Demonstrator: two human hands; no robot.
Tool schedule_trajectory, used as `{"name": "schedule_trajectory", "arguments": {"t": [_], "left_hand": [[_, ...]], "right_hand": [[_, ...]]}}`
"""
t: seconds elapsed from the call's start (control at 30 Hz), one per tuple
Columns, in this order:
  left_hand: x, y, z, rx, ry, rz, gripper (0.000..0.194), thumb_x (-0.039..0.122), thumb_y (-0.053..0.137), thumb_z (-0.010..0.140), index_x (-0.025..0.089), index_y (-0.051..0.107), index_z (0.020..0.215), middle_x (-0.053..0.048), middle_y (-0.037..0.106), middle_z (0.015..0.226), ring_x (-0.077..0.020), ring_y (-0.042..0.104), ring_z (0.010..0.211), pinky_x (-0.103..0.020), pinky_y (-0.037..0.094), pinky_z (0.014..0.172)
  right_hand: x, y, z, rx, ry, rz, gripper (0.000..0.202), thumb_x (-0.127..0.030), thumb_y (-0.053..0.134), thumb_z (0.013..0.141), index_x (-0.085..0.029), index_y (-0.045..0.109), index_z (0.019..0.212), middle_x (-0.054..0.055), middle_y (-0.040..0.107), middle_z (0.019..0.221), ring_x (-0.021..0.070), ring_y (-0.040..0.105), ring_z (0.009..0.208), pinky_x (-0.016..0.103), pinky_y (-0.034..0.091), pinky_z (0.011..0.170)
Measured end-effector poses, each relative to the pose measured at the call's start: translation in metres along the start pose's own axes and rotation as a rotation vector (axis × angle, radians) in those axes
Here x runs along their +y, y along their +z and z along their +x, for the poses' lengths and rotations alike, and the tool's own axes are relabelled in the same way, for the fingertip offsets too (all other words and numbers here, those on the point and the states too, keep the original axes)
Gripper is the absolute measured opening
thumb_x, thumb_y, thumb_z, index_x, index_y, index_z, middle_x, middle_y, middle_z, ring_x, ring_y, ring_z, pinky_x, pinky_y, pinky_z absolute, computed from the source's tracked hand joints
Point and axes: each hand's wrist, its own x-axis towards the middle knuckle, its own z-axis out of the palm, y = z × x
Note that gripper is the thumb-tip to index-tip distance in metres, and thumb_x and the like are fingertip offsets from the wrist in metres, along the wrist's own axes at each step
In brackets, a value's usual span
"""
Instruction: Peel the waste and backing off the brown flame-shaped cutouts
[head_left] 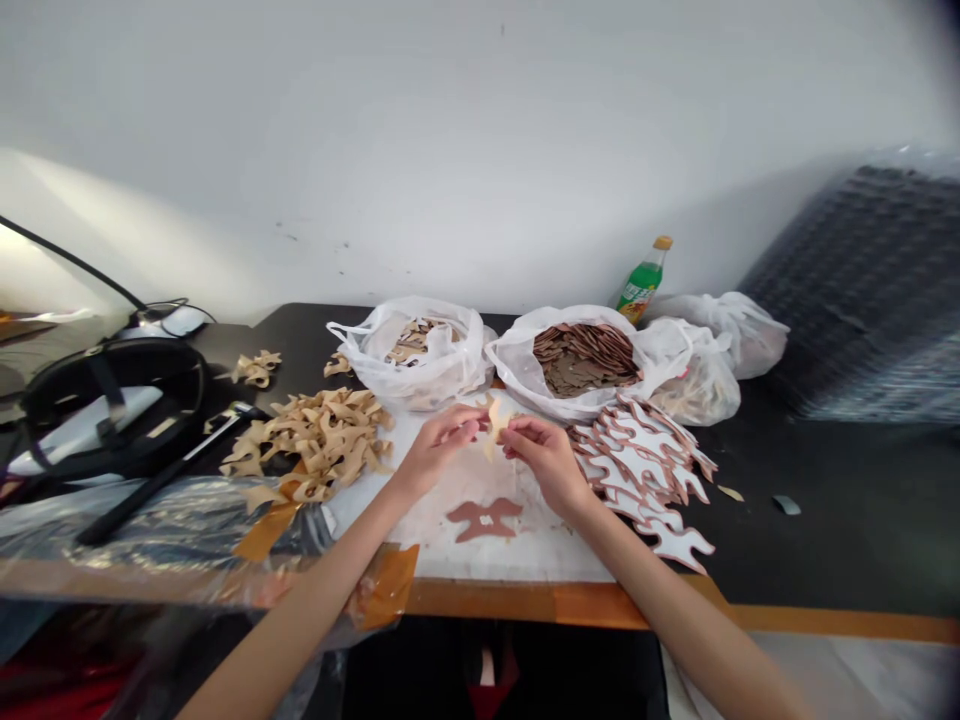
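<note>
Between my two hands, above the white sheet (442,482), is a small pale tan piece (495,424). My left hand (448,440) pinches its left side and my right hand (541,448) pinches its right side. Below them a reddish-brown cut-out (486,520) with a small white mark lies flat on the sheet. Left of my left hand is a heap of curled tan pieces (330,435). White-faced pieces with brown edges (637,460) are piled to the right of my right hand.
Behind my hands stand two open plastic bags (442,385) (525,380) of pieces. Farther right are a green bottle (642,284), knotted bags (694,375) and a dark wrapped stack (870,290). A black bag (180,385) and black-handled tool (142,505) lie left.
</note>
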Motion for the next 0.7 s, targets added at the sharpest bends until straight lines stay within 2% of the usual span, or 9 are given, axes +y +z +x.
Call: {"name": "schedule_trajectory", "arguments": {"t": [0.07,0.2,0.27,0.33,0.43,0.5,0.6,0.7], "left_hand": [[-0.003,0.006,-0.002,-0.084,-0.054,-0.123,0.035,0.052,0.068,0.095,0.025,0.083,0.110,-0.009,0.076,0.102,-0.0262,0.068,0.094,-0.033,0.054,0.082],[-0.014,0.012,-0.004,-0.069,-0.110,-0.239,0.035,0.049,0.079,0.087,0.021,0.082,0.107,-0.007,0.075,0.096,-0.0224,0.066,0.087,-0.030,0.052,0.076],[-0.016,0.013,-0.005,-0.062,-0.108,-0.275,0.032,0.046,0.082,0.084,0.020,0.082,0.103,-0.006,0.074,0.097,-0.0207,0.065,0.086,-0.029,0.051,0.076],[-0.015,0.014,-0.006,-0.077,-0.092,-0.283,0.028,0.044,0.082,0.085,0.019,0.081,0.097,-0.006,0.073,0.094,-0.0190,0.063,0.083,-0.027,0.050,0.073],[-0.009,0.014,-0.007,-0.122,-0.060,-0.272,0.025,0.041,0.079,0.088,0.017,0.079,0.093,-0.005,0.070,0.091,-0.0172,0.061,0.080,-0.026,0.048,0.071],[-0.004,0.014,-0.008,-0.165,-0.043,-0.264,0.022,0.038,0.079,0.090,0.016,0.078,0.092,-0.005,0.068,0.088,-0.0166,0.060,0.080,-0.026,0.047,0.072],[-0.001,0.014,-0.009,-0.213,-0.042,-0.256,0.021,0.037,0.078,0.091,0.017,0.078,0.093,-0.004,0.067,0.087,-0.0173,0.060,0.082,-0.027,0.047,0.075],[-0.001,0.016,-0.010,-0.230,-0.047,-0.253,0.021,0.037,0.077,0.091,0.017,0.079,0.097,-0.005,0.067,0.091,-0.0186,0.062,0.085,-0.029,0.048,0.078]], "right_hand": [[-0.001,0.003,-0.002,-0.073,0.084,0.088,0.033,-0.048,0.091,0.071,-0.022,0.076,0.085,0.001,0.071,0.082,0.0160,0.062,0.070,0.030,0.052,0.070],[-0.002,0.003,-0.003,-0.220,0.181,0.126,0.035,-0.047,0.094,0.069,-0.021,0.076,0.081,0.000,0.069,0.079,0.0134,0.059,0.066,0.028,0.050,0.066],[-0.001,0.002,-0.003,-0.244,0.176,0.086,0.035,-0.048,0.093,0.070,-0.020,0.076,0.083,0.001,0.070,0.079,0.0139,0.059,0.067,0.028,0.050,0.067],[0.000,0.002,-0.003,-0.192,0.076,0.008,0.035,-0.048,0.091,0.074,-0.021,0.077,0.091,0.001,0.071,0.081,0.0151,0.060,0.069,0.028,0.050,0.067],[-0.002,0.001,-0.005,-0.046,-0.204,-0.176,0.034,-0.045,0.082,0.088,-0.024,0.076,0.113,0.003,0.075,0.092,0.0182,0.066,0.082,0.030,0.051,0.074],[-0.005,0.000,-0.007,-0.006,-0.342,-0.269,0.031,-0.042,0.074,0.096,-0.026,0.075,0.123,0.004,0.076,0.102,0.0202,0.068,0.092,0.032,0.052,0.081],[-0.008,0.000,-0.011,-0.024,-0.423,-0.333,0.027,-0.039,0.070,0.099,-0.026,0.078,0.121,0.006,0.076,0.109,0.0224,0.069,0.098,0.034,0.054,0.086],[-0.007,0.001,-0.012,-0.027,-0.448,-0.357,0.020,-0.036,0.072,0.098,-0.026,0.082,0.112,0.007,0.077,0.106,0.0236,0.070,0.098,0.035,0.055,0.086]]}}
